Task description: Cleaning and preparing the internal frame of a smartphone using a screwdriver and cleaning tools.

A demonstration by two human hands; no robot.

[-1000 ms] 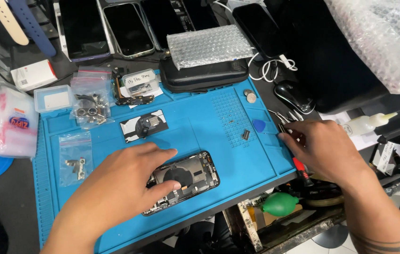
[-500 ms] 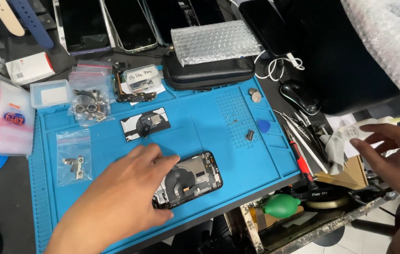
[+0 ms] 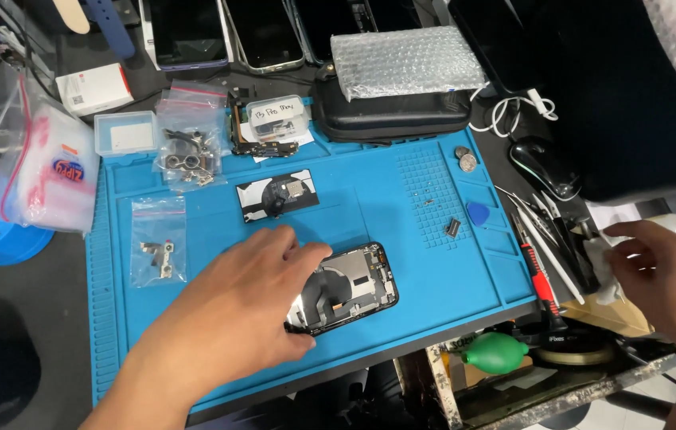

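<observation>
Under both my hands lies the blue work mat [image 3: 401, 215], and on it, beneath my left hand [image 3: 230, 318], sits the opened phone [image 3: 350, 287] with its back off and its insides bare, so I judge the opening-up is done while the work inside is unfinished: parts lie out of it all around. My left hand rests flat on the phone's near end, fingers spread and lightly curved over its edge, steadying it rather than gripping. My right hand [image 3: 668, 275] is off the mat to the right, fingers loosely bent around a piece of white cloth or tissue [image 3: 604, 267]; whether it truly pinches it I cannot tell. Beyond my left hand lies a black coil panel [image 3: 278, 195], taken out and set face up. Further off, past the mat's far edge, a row of phones [image 3: 218, 32] lies screen up, with a black case [image 3: 389, 115] and a bubble-wrap sheet [image 3: 401, 60] on it. Left of my left hand are clear bags of small metal parts [image 3: 159, 243]. Between my hands stand a red-handled screwdriver [image 3: 537, 275] and tweezers [image 3: 541, 227], and nearer me a green air blower [image 3: 493, 350] below the bench edge. A blue pick [image 3: 477, 213] and a tiny loose component [image 3: 452, 227] sit on the mat's gridded corner.
</observation>
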